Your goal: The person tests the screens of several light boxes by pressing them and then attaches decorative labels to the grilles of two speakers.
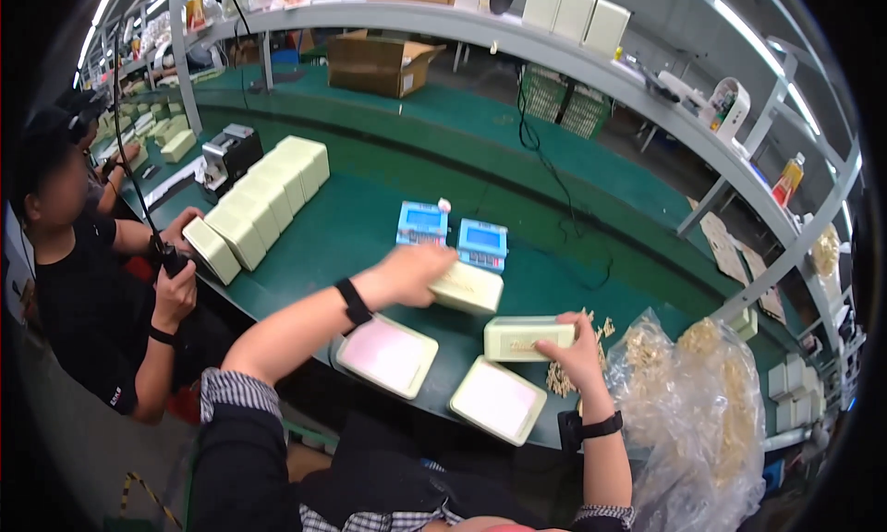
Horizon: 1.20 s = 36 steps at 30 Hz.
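Observation:
My left hand (414,271) grips the left end of a pale green plastic housing (469,290), just in front of two small blue devices with screens, a left one (423,223) and a right one (483,244). In my right hand (580,354) is a second pale green housing (528,339), tilted so a side faces me, the thumb pressed on that side. Closer to me, at the table's near edge, two more pale housings lie with pinkish-white faces up, one on the left (388,354) and one on the right (499,400). Small beige parts (561,379) lie loose beside my right hand.
Clear plastic bags (711,403) of beige parts sit at the right. A row of pale green housings (268,199) stands at the left, where a co-worker (92,273) holds a black corded tool (170,257). A cardboard box (379,65) is under the overhead shelf (370,10).

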Motion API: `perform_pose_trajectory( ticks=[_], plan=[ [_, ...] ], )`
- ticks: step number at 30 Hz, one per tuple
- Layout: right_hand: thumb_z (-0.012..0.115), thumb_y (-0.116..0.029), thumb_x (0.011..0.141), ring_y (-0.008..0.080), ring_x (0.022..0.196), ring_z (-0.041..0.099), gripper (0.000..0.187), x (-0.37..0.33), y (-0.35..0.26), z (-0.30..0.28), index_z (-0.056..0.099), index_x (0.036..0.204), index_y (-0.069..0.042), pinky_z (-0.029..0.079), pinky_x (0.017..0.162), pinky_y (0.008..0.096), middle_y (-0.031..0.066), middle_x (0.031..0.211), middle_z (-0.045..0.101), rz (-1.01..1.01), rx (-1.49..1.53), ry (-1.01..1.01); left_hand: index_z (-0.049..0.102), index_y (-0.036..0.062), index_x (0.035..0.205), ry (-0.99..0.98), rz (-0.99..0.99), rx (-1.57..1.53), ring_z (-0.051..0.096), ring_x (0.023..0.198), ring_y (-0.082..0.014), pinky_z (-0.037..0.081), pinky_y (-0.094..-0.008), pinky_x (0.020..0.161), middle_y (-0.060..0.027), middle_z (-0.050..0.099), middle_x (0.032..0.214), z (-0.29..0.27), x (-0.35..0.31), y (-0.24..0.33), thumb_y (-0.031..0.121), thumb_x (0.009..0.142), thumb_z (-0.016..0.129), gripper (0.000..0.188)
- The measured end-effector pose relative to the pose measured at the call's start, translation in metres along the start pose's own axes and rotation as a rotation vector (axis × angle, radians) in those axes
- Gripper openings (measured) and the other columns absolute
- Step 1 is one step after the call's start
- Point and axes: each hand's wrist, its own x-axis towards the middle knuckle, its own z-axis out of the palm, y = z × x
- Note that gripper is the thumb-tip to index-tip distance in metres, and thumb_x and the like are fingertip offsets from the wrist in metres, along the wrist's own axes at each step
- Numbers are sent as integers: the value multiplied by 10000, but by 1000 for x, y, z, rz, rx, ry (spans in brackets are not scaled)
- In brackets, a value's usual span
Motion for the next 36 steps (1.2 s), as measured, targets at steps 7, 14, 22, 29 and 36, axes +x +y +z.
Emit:
perform_pose_trajectory(
  ticks=[7,14,22,29,36],
  plan=[
    [898,-135,608,291,1057,565,615,21,-2,-9,475,1047,-55,464,924,380,140,1145,556,-212,-298,38,587,108,1054,144,-229,170,596,976,-303,532,-427,742,-77,606,986,-22,-99,-35,133,621,792,479],
    [899,-141,606,328,1093,557,646,35,-13,-24,450,1063,-61,457,942,414,178,1257,530,-318,-399,-139,576,109,1043,288,-276,284,583,1053,-303,534,-410,810,-61,603,1108,7,-134,-49,191,605,833,515],
    [915,-179,604,336,1101,559,657,32,2,-10,446,1044,-43,463,930,408,192,1270,526,-173,-319,-37,444,84,955,36,-235,-45,447,1241,-376,435,-437,995,-149,534,1274,3,-119,-80,288,530,906,660],
    [919,-261,605,369,1147,524,722,46,21,15,463,1114,-26,440,975,417,195,1238,524,-270,-753,-277,388,85,904,-46,-305,-203,442,1183,-389,421,-442,982,-177,518,1322,4,-97,-88,324,453,925,741],
    [946,-338,461,385,1232,480,1053,100,-7,24,432,1324,-20,413,1042,415,204,1295,493,-251,-852,-524,394,92,903,-47,-275,-293,454,1159,-368,419,-434,983,-167,537,1299,7,-96,-96,314,409,934,765]
  ],
)
